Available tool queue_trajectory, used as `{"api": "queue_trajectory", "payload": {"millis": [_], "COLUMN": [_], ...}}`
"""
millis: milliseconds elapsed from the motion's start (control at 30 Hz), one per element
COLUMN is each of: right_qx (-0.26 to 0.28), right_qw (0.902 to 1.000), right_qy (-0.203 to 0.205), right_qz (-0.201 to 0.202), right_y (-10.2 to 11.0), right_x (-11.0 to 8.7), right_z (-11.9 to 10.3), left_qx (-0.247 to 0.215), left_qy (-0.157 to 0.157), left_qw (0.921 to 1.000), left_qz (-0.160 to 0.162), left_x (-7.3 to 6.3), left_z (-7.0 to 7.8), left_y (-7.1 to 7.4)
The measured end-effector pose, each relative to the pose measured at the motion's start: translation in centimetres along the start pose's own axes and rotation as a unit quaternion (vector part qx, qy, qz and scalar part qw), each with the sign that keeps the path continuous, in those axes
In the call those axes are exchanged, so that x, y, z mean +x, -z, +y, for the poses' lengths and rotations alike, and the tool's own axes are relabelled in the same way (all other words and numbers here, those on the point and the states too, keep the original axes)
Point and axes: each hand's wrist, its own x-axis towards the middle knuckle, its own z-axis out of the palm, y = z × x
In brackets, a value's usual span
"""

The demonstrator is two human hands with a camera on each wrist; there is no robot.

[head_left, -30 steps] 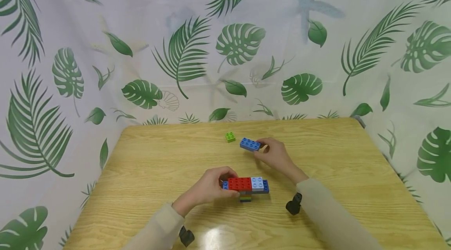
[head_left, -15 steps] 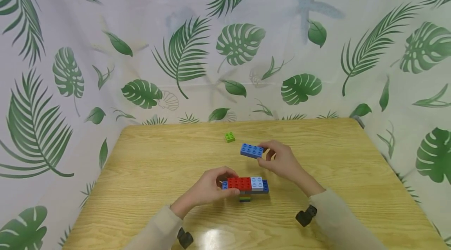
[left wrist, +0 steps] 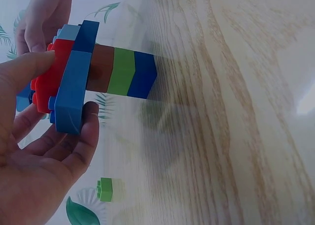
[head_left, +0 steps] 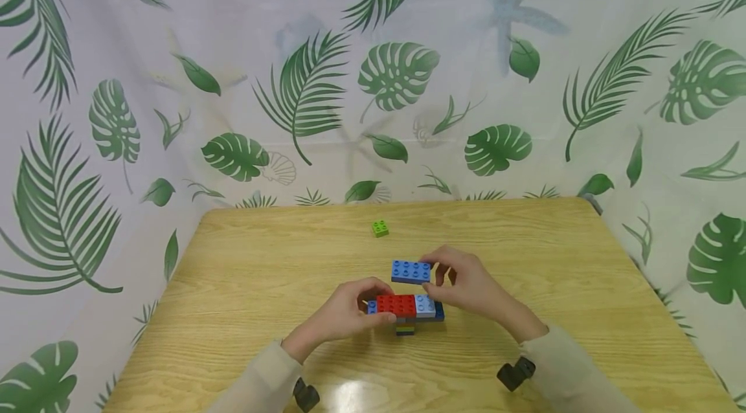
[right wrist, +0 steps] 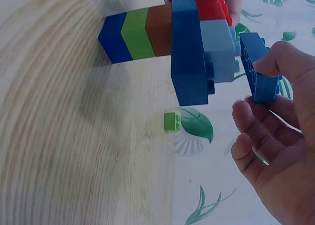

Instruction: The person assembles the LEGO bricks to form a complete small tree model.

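Observation:
My left hand (head_left: 346, 312) grips the left end of a T-shaped toy-brick build, thumb in front and fingers behind. On top sit a red brick (head_left: 396, 305) and a light blue brick (head_left: 425, 305), side by side on a layer of darker blue bricks (right wrist: 189, 62). Below that layer a column of brown (left wrist: 101, 67), green (left wrist: 123, 72) and dark blue bricks (left wrist: 142, 75) stands on the table. My right hand (head_left: 469, 283) pinches a blue eight-stud brick (head_left: 410, 272) by its right end, studs up. In the right wrist view this brick is apart from the light blue one.
A small lime-green brick (head_left: 380, 228) lies on the wooden table (head_left: 262, 257) near its back edge. A leaf-patterned curtain (head_left: 326, 96) hangs behind the table and along both sides. Black cameras (head_left: 515, 374) are strapped at both wrists.
My right hand has brought the blue brick nearer to the build, from the back of the table to just behind and above it. My left hand and the build have stayed in place.

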Motion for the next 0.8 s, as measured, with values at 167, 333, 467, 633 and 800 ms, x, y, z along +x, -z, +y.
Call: {"api": "queue_trajectory", "payload": {"millis": [167, 333, 467, 633, 800], "right_qx": [0.013, 0.019, 0.018, 0.005, -0.001], "right_qw": [0.9998, 0.9994, 0.9988, 0.9986, 0.9978], "right_qy": [0.017, 0.003, -0.002, 0.011, 0.016], "right_qz": [-0.007, -0.028, -0.045, -0.051, -0.064], "right_y": [-0.1, -0.3, -0.5, -0.7, -0.8], "right_x": [-0.4, -0.6, -0.8, -1.0, -1.2], "right_z": [-0.4, -0.6, -0.6, -0.8, -0.9], "left_qx": [0.000, -0.002, -0.004, 0.001, 0.004], "left_qy": [0.000, -0.003, -0.002, -0.002, -0.005], "left_qw": [1.0000, 1.0000, 1.0000, 1.0000, 1.0000], "left_qz": [0.001, 0.003, 0.002, 0.000, -0.002], "left_x": [0.0, 0.0, -0.1, -0.1, -0.1], "left_z": [0.0, 0.0, 0.1, 0.1, 0.1], "left_y": [0.0, -0.1, -0.1, 0.0, 0.0]}}
